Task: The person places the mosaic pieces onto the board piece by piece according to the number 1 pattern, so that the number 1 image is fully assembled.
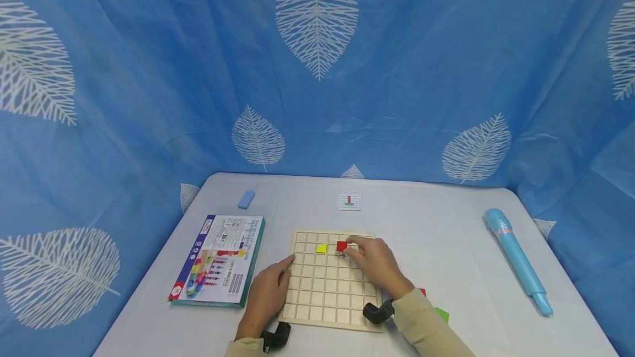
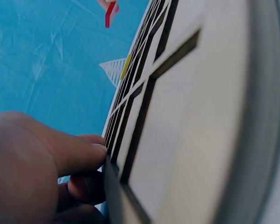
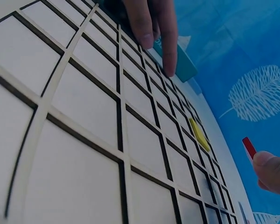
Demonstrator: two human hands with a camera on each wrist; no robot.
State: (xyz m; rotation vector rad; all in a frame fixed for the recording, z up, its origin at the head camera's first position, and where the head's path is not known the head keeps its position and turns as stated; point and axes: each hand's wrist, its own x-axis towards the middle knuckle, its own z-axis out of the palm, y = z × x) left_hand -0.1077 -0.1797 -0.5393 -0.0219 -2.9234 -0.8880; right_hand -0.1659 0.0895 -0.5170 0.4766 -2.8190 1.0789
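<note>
A wooden grid board lies on the white table. Its left edge is touched by my left hand; in the left wrist view, the thumb rests at the rim. My right hand pinches a red square tile over the upper part of the board. Seen from the right wrist, the red tile is tilted and raised off the grid, between thumb and finger. One yellow tile sits in a cell near the board's top, left of the red one.
A boxed game lies left of the board, with a small blue block behind it. Behind the board is a pattern card. A light-blue microphone-shaped object lies far right. Green tile and red tile show beside my right sleeve.
</note>
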